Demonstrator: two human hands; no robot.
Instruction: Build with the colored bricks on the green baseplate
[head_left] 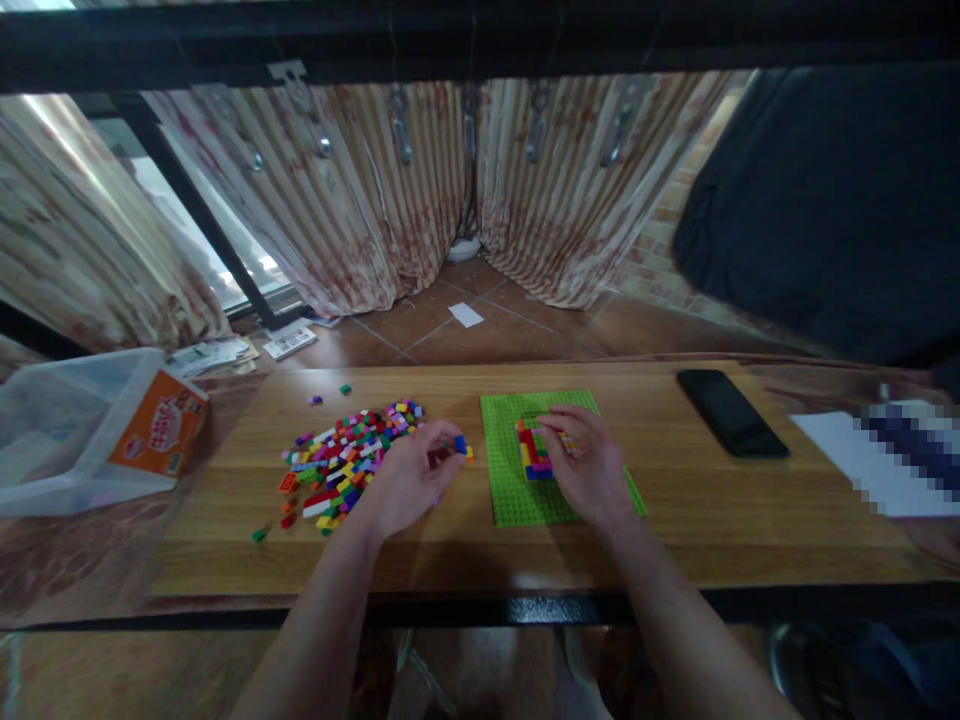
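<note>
My left hand [420, 468] is closed, with a blue toy brick [460, 442] pinched between thumb and fingers. Close by the fingertips show small yellow bricks [470, 455]. A low build of red, yellow, blue and green bricks [534, 465] stands on a green studded baseplate [510, 505]. Over the right side of this build is my right hand [589, 455], thumb and index finger drawn together at its top edge. What lies between those fingertips is too small to make out, and the hand covers part of the build.
A loose pile of mixed bricks [352, 455] spreads left of my left hand on the wooden table [420, 560]. A black phone [731, 412] lies at the right. Beyond the left edge sits a clear plastic box [82, 430] with an orange label; white paper [832, 450] is far right.
</note>
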